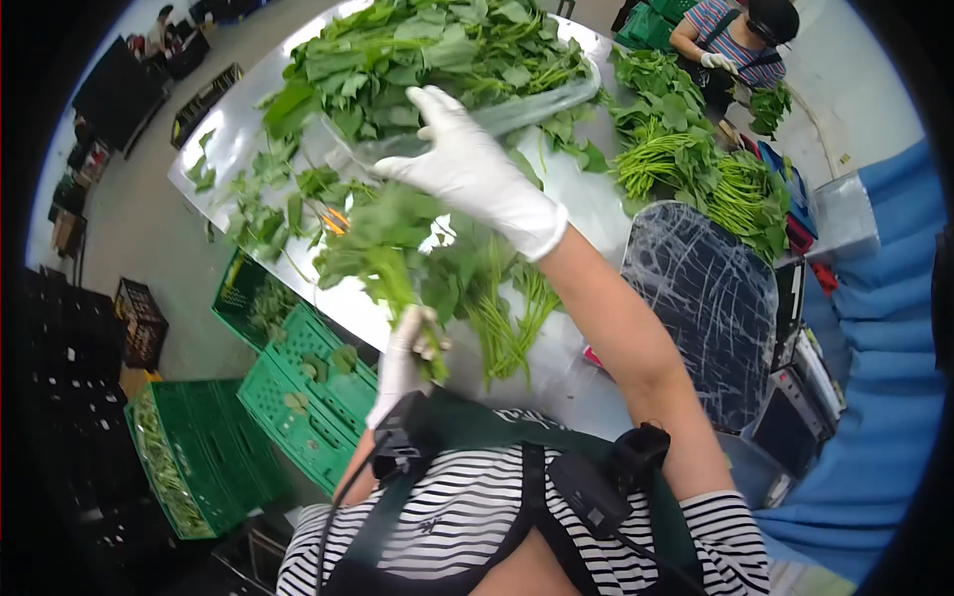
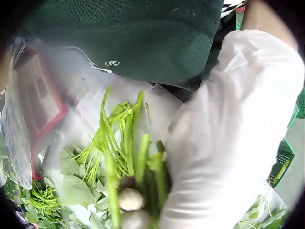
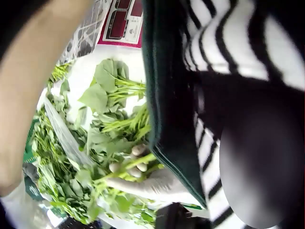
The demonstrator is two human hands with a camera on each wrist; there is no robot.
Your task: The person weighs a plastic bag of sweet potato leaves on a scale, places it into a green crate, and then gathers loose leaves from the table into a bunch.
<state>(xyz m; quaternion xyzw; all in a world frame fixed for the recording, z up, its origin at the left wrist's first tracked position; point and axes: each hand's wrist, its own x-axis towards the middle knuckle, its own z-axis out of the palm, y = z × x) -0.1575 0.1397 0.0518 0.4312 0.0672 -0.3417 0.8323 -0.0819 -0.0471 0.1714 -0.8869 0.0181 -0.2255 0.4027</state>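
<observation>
In the head view my gloved left hand [image 1: 397, 363] grips a bunch of leafy green stems [image 1: 383, 266] in front of my body. The leaves point away from me and are blurred. Cut stem ends [image 2: 143, 157] rise above the curled fingers in the left wrist view. My gloved right hand [image 1: 475, 171] is stretched out over the table, fingers spread and holding nothing, near the big heap of leafy greens [image 1: 417, 60]. A smaller sorted bunch [image 1: 502, 318] lies on the metal table [image 1: 566, 368], right of my left hand.
Clear plastic film [image 1: 547, 104] edges the heap. More bunches [image 1: 696, 169] lie at the right, behind a scratched dark panel [image 1: 701, 318]. Green crates [image 1: 204, 452] stand lower left. A small orange item [image 1: 336, 221] lies among leaves. Another person [image 1: 740, 40] handles greens at the upper right.
</observation>
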